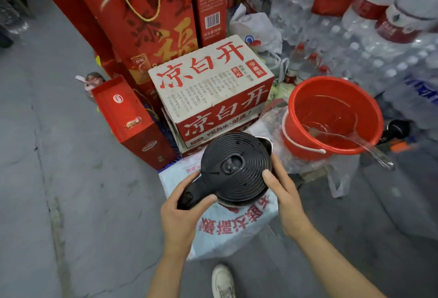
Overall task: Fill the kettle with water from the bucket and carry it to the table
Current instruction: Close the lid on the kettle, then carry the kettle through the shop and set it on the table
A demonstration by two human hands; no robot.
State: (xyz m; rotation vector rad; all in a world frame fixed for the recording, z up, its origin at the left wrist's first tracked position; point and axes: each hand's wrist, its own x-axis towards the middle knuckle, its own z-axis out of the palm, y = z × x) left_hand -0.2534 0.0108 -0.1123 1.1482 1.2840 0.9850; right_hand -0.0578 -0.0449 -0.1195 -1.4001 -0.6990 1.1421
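The black kettle (237, 167), seen from above with its ribbed lid closed, is held over a white printed sack (227, 229). My left hand (180, 212) grips its handle at the lower left. My right hand (282, 193) presses against the kettle's right side, thumb on the lid's edge. The metal spout rim shows at the upper right. The red bucket (331, 115) stands to the right, holding shallow water and a clear ladle (350, 139) that leans over its rim.
A white and red carton (213, 89) sits just behind the kettle. Tall red gift boxes (132, 13) stand at the back left. Shrink-wrapped packs of water bottles (391, 37) fill the right. Grey concrete floor (47, 155) lies to the left. My white shoe (222, 281) shows below.
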